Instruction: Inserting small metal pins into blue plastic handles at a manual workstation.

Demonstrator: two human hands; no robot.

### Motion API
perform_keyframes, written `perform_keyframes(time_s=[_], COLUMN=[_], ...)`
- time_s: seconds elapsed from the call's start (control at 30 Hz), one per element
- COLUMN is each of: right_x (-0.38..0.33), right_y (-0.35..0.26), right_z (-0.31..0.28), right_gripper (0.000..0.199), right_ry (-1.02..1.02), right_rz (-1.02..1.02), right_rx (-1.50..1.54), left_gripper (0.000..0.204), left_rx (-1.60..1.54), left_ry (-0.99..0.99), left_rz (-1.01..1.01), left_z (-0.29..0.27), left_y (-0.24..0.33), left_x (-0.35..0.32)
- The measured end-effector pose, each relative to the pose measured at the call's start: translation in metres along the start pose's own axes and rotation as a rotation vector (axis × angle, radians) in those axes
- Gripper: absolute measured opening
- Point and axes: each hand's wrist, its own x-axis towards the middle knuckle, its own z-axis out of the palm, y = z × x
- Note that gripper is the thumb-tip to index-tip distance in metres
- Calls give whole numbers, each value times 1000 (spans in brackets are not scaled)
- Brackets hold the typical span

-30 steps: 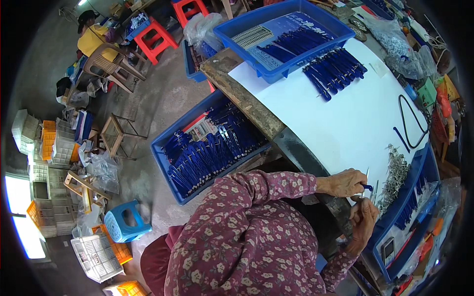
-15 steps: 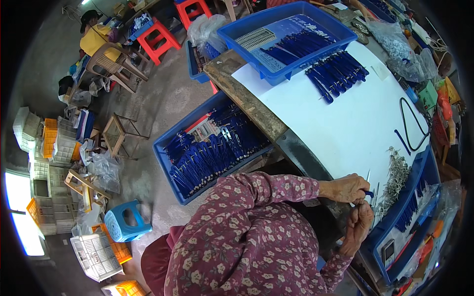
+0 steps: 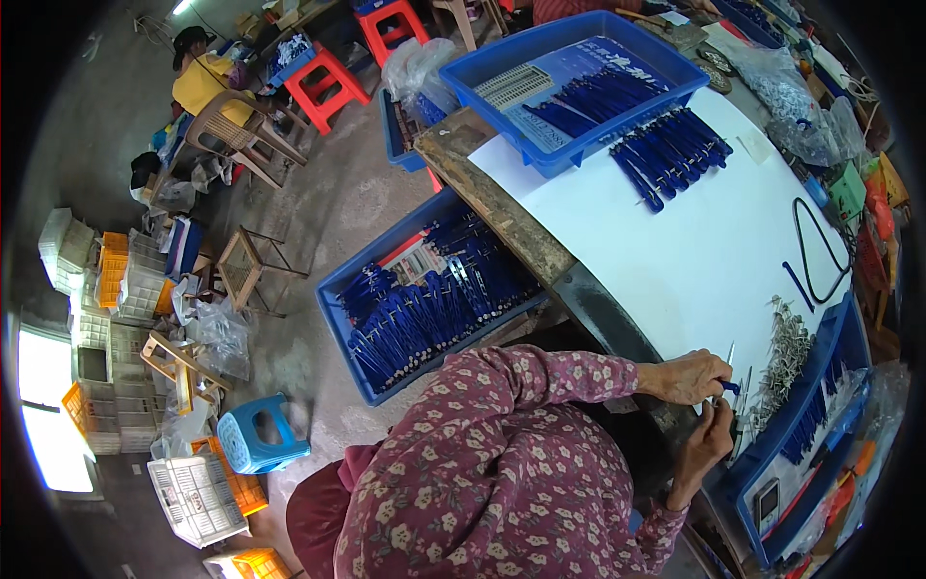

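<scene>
My left hand (image 3: 687, 377) is closed on a small dark blue strap-like piece (image 3: 730, 388), whose end sticks out past the fingers. Just below it, my right hand (image 3: 711, 436) has its fingers bent together close to that piece; what they pinch, if anything, is too small to make out. Both hands are over the table's near right edge. Beside them lie thin pointed metal tools (image 3: 731, 355) and a heap of small silver metal fittings (image 3: 783, 359).
Finished-looking dark blue strips (image 3: 666, 159) lie in a row on the white table sheet (image 3: 617, 256). A blue tray (image 3: 453, 79) stands behind, another blue tray (image 3: 333, 289) to the left, a third blue tray (image 3: 767, 550) at right. A black cord loop (image 3: 820, 297) and blue stool (image 3: 241, 446) are visible.
The whole view has shifted slightly, so the scene sits a little further right and down. My right hand's fingers have moved a little; my left still holds the blue piece.
</scene>
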Motion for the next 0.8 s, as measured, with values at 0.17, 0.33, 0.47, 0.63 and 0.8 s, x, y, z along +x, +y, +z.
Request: perform_keyframes(time_s=[0.17, 0.33, 0.47, 0.63, 0.8], right_x=[12, 8, -3, -7, -1], right_y=[-7, 19, 29, 9, -9], right_z=[-22, -24, -14, -13, -6], right_gripper=[22, 25, 20, 16, 14], right_ry=[-267, -385, -291, -192, -132], right_rz=[590, 777, 1064, 978, 511], right_rx=[679, 1387, 1760, 1726, 368], left_gripper=[26, 25, 23, 22, 20], left_rx=[7, 14, -14, -90, 323], left_ry=[-91, -92, -109, -118, -87], left_rz=[-7, 38, -18, -22, 450], left_z=[-8, -10, -11, -7, -10], left_y=[1, 11, 12, 11, -14], left_x=[3, 1, -1, -2, -1])
